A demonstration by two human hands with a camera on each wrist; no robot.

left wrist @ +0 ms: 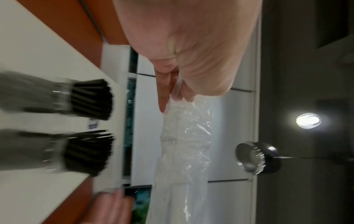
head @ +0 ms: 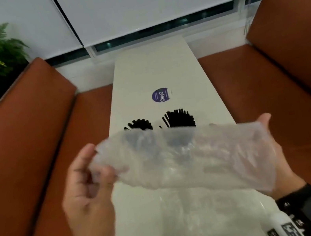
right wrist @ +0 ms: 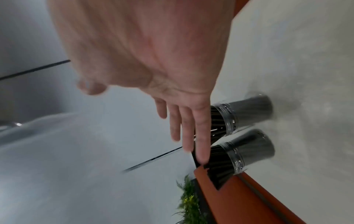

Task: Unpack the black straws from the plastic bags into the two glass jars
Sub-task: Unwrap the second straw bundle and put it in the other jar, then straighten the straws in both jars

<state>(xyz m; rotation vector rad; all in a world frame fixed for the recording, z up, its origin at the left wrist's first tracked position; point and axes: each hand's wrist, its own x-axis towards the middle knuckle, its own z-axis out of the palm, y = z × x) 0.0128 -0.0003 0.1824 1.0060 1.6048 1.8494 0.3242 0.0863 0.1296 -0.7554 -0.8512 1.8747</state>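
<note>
From the head view, a crumpled clear plastic bag [head: 180, 159] is being held up over the near half of the long white table [head: 154, 70], stretched between both hands. The left hand [head: 87, 184] is pinching the bag's left end, its grip closed on the film between thumb and curled fingers. The right hand [head: 268, 152] is lying behind the bag's right end with straight fingers, its grip released and flat against the plastic. Beyond the bag, two bunches of black straws [head: 179, 118] are standing side by side at mid table, and a round purple sticker [head: 160, 95] is lying farther off. More clear plastic [head: 198, 210] is lying on the near end of the table. Brown padded benches [head: 19, 137] are flanking the table on both sides.

In the left wrist view, the fingers [left wrist: 164, 92] are clenching the gathered film, and the bag [left wrist: 184, 151] is trailing away from them. Two glass jars [left wrist: 57, 97] packed with straws are standing on the table, blurred.

In the right wrist view, the right hand's fingers [right wrist: 199, 133] are extending straight, and both jars [right wrist: 247, 115] are standing close together just beyond them.
</note>
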